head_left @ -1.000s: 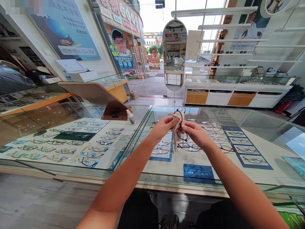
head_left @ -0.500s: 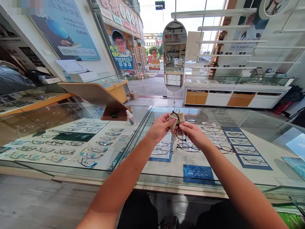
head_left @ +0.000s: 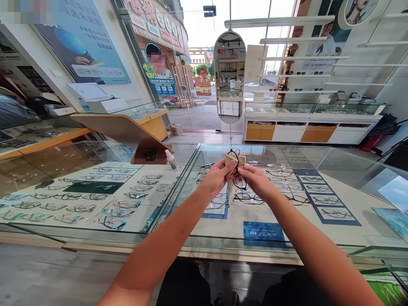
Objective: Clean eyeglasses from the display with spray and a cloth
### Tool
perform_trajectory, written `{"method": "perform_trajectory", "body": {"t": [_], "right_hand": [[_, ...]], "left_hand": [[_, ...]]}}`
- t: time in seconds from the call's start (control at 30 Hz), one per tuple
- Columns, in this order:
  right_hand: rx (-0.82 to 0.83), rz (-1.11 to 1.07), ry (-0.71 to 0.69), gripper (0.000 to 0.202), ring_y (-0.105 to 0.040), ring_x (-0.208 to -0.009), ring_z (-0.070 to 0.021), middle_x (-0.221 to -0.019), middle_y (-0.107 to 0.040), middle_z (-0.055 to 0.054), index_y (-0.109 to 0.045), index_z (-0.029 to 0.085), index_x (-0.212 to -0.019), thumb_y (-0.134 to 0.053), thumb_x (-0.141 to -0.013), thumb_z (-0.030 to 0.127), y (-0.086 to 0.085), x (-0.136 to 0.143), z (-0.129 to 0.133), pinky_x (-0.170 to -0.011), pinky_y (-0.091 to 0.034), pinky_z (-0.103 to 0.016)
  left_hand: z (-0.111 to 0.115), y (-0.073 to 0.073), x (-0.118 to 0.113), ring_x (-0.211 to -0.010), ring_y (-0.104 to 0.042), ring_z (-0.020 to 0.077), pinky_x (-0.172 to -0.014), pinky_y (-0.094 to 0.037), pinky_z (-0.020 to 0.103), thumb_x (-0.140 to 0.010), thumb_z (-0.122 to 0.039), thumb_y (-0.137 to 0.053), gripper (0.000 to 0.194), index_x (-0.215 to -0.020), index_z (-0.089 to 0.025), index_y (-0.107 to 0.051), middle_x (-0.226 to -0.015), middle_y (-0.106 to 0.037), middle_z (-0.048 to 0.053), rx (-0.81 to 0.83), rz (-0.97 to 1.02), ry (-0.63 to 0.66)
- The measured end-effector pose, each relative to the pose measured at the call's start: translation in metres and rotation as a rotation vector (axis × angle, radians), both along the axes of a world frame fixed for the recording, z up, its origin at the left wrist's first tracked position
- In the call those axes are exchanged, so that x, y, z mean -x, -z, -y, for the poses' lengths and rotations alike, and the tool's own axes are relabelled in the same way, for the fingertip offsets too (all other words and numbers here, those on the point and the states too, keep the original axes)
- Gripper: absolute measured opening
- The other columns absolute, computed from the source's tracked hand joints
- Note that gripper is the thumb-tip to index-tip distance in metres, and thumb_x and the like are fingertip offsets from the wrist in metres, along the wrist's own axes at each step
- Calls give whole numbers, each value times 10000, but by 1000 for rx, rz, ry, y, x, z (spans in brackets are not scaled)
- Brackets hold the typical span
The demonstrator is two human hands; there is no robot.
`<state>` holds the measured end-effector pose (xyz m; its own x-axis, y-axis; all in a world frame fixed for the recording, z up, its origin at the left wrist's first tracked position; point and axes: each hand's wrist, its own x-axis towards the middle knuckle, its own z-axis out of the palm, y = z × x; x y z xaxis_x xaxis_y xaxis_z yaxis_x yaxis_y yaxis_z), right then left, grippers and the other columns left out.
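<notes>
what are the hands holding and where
The left hand pinches a beige cloth around the upper lens of black glasses; the right hand grips the lower lens rim.

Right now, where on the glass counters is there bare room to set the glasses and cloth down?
The glass top of the counter under both hands lies bare all around. On the left counter top, only a spray bottle and a wooden stand crowd the far right corner. The left hand and right hand hold the glasses and cloth.
</notes>
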<state>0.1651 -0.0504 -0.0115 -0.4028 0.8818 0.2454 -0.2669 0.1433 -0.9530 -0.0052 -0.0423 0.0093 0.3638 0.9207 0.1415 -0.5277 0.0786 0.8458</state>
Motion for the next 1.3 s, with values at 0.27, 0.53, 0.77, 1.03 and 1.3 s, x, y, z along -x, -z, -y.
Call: {"method": "perform_trajectory", "body": {"t": [0.27,0.53,0.77,1.03,1.3], "right_hand": [[30,-34,-28,308,-619,-856,-204,-891,-786,-49,-822,221,-961,-794,-912,523,-2,0,1,-866,-456,-362],[86,4,-80,332,-636,-843,-202,-912,-792,-75,-816,197,-941,-819,-884,524,-7,-7,3,-825,-449,-363],[25,28,-107,313,-628,-854,-205,-921,-776,-61,-823,216,-938,-820,-901,526,-7,-8,3,-846,-460,-365],[-72,110,-102,332,-624,-889,-213,-940,-787,-60,-831,216,-984,-739,-977,536,-7,-6,4,-893,-464,-368],[-68,128,-55,331,-654,-897,-217,-933,-800,-62,-824,204,-964,-768,-944,529,-9,-12,3,-898,-478,-367]], "left_hand": [[-4,3,2,-559,-513,65,-542,-484,184,-786,-523,-948,459,-910,-132,-742,-671,-612,-15,-71,-32,-28],[-8,-7,23,-596,-673,135,-605,-595,262,-794,-452,-953,469,-1065,-154,-713,-767,-726,26,-213,-239,75],[-5,-3,15,-492,-638,143,-500,-543,268,-745,-486,-974,494,-995,-187,-670,-684,-712,-10,-286,-278,-56],[0,-3,5,-388,-547,120,-407,-434,251,-832,-628,-866,481,-842,-202,-643,-562,-643,-25,-299,-219,-185],[-10,-2,18,-510,-648,151,-520,-544,276,-859,-703,-801,553,-858,-163,-681,-658,-701,14,-274,-276,-103]]}}
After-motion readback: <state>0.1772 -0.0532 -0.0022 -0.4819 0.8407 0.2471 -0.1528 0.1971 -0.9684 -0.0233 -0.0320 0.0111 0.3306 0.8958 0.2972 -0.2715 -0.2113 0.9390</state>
